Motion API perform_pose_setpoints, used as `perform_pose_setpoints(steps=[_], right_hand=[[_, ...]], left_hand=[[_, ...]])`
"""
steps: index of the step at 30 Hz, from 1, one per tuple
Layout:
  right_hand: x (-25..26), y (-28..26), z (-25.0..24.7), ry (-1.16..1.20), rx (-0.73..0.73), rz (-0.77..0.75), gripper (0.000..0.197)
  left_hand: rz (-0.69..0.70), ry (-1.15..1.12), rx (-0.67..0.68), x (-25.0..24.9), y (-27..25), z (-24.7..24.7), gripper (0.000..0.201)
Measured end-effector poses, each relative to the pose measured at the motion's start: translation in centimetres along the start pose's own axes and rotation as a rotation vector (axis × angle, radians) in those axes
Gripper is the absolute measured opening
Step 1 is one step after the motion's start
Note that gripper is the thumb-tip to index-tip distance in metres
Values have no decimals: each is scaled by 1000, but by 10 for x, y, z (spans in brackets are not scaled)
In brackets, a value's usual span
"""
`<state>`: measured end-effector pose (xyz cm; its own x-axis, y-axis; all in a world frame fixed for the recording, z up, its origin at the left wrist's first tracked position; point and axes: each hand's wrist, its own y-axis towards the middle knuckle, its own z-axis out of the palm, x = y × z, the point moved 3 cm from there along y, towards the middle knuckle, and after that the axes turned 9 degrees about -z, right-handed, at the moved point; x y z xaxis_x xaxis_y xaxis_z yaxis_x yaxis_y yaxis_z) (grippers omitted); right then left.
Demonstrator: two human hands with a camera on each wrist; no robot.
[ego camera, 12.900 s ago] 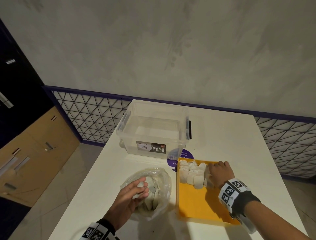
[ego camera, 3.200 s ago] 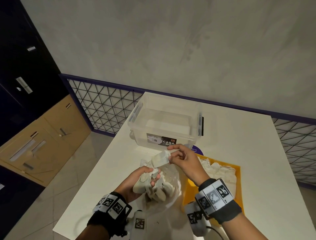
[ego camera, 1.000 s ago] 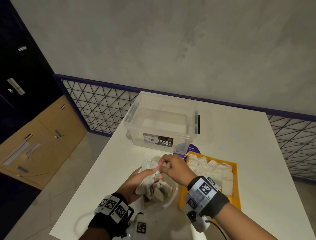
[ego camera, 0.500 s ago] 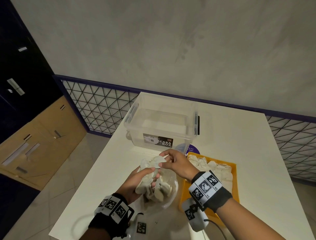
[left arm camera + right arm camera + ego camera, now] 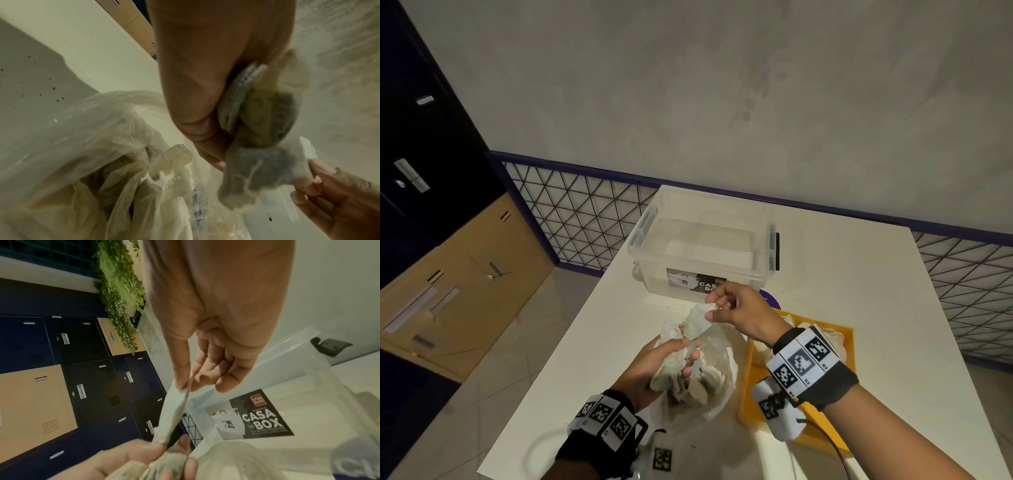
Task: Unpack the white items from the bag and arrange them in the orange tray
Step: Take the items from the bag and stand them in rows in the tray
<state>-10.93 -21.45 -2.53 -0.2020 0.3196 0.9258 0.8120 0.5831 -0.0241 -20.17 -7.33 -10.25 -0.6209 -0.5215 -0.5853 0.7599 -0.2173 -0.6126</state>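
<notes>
A clear plastic bag (image 5: 717, 356) of white sachets lies on the white table (image 5: 606, 325), left of the orange tray (image 5: 847, 342). My left hand (image 5: 671, 356) holds a bunch of white sachets (image 5: 666, 371) above the bag; in the left wrist view its fingers (image 5: 197, 113) curl round the sachets (image 5: 265, 116). My right hand (image 5: 722, 308) pinches the top edge of one white sachet (image 5: 697, 320) between thumb and forefinger, lifted above the left hand. The right wrist view shows that sachet (image 5: 174, 412) hanging from the pinch. White sachets (image 5: 832, 335) lie in the tray's far end, partly hidden by my right wrist.
A clear plastic storage box (image 5: 705, 246) with a black label stands on the table behind the bag. A purple round sticker (image 5: 770, 301) shows beside it. Wire mesh fencing (image 5: 578, 212) borders the table; lockers (image 5: 431, 240) stand to the left.
My right hand has lifted the pinched sachet a little up and away from the bunch in the left hand. The left hand stays over the bag.
</notes>
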Motion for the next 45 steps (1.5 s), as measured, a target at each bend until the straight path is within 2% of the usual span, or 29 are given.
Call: perform_pose_setpoints(steps=[3,10,15,18,22,24,29,33,42,45], right_hand=[[3,-2,-7,-10,6,-6,17],[-4,-17,-46,-142,-41,29,23],[-40,-38,-72,-202,-85,174,18],[-65,-53,-73,-336,-29,264,24],[-91,-64,-65,-235,31,359,23],[-103,-62,-63,-327,47,371,27],[-113,-52,-60,-836,29,281,18],[-115,-46,-58,-1061,3,193,16],[-114,-50,-51,-1056,-24,175,20],[-100,-49,-52,-1036,-78,140,31]], left_hand=[[-4,-34,-39,1,-1,-4,32],[-19,-49,-28,4,-2,-5,34],[-19,-46,-23,6,1,-4,37],[-29,-37,-17,7,2,-5,41],[-33,-13,-27,7,2,-5,54],[-40,-14,-18,7,1,-3,59],[-37,-24,33,7,0,1,52],[-30,-14,58,7,0,1,50],[-39,4,63,9,3,0,50],[-40,-5,61,10,4,-2,51]])
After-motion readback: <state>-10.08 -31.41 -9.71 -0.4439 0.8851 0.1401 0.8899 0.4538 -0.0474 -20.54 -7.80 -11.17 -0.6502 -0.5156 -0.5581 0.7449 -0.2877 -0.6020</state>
